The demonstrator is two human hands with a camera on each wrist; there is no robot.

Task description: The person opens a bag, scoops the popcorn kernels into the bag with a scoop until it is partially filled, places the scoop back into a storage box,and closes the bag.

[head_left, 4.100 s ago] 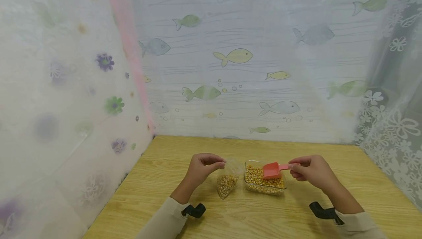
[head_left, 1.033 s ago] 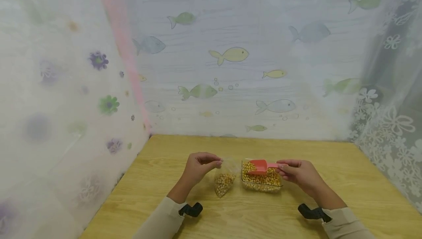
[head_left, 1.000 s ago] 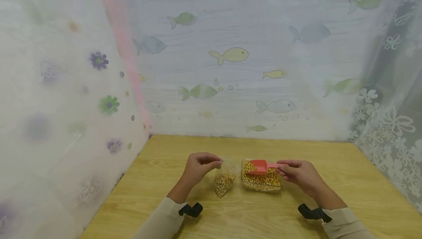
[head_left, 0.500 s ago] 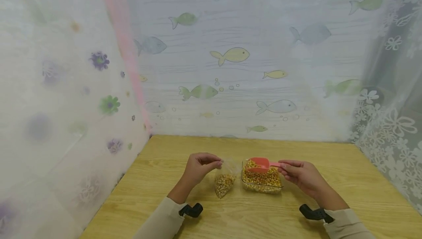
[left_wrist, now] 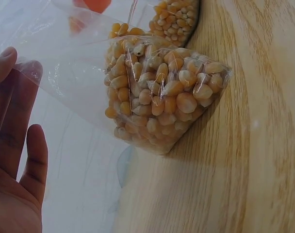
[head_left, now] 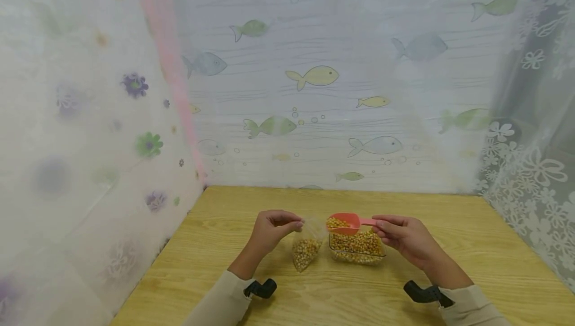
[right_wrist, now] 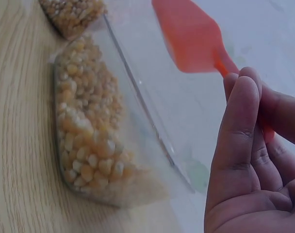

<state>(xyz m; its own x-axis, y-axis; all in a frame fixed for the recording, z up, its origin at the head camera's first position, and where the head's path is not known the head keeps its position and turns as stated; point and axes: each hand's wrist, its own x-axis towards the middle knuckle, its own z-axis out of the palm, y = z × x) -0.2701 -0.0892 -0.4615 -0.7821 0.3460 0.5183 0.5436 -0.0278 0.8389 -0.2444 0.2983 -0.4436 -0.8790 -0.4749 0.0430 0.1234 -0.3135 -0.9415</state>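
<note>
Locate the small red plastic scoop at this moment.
In the head view, the small red plastic scoop is right of centre, held by the right hand above the clear plastic container of corn kernels, beside the clear plastic bag.

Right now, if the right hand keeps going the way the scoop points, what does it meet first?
Likely the open mouth of the clear bag. The right hand holds the loaded red scoop pointing left over the container; the left hand lies just beyond. Depth is uncertain.

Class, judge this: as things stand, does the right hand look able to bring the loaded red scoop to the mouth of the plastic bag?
Probably yes. The right hand holds the scoop raised above the container, beside the bag, whose top the left hand pinches; nothing lies between.
</note>
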